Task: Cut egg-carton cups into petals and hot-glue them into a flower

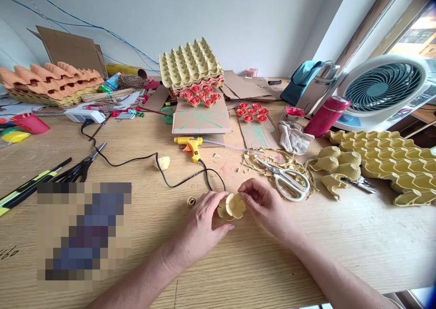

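Observation:
A yellow flower cut from egg carton (232,206) rests just above the wooden table (306,254), held between both hands. My left hand (203,223) cups its left side, fingers curled around it. My right hand (262,203) pinches its right petals with thumb and fingertips. White-handled scissors (285,178) lie just behind my right hand among paper scraps. A yellow glue gun (190,145) stands behind the hands, its black cord (177,181) trailing past my left hand.
Cut carton cups (332,164) and a yellow egg tray (395,164) lie right. Red painted flowers (200,95) sit on cardboard (201,118) behind, below stacked trays (190,64). A fan (381,89), red bottle (326,116), grey cloth (293,136) stand far right. Black scissors (79,168) lie left.

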{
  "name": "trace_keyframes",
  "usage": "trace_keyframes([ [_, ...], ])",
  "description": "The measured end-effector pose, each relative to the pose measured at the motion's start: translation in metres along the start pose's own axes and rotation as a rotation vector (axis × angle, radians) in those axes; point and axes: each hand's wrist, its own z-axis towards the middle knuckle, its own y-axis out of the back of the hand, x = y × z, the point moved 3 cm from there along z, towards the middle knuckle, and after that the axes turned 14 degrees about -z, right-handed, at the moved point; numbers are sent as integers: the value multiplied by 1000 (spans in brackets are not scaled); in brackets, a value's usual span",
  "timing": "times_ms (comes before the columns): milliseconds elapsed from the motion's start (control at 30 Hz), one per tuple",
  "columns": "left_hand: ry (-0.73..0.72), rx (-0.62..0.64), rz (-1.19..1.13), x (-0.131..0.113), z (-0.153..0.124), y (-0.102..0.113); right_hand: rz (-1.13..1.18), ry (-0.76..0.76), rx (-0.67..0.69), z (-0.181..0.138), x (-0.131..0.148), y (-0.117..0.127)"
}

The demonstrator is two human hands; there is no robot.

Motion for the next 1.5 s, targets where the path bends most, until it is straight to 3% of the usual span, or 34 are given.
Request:
trace_keyframes([
  [433, -21, -19, 46, 2, -2, 0, -243, 120, -58, -4, 8, -14],
  [833, -45, -28, 63, 2, 0, 0, -317, 172, -65, -4, 9, -16],
  [1500, -36, -6, 43, -5, 0, -3, -307, 92, -52, 1, 5, -11],
])
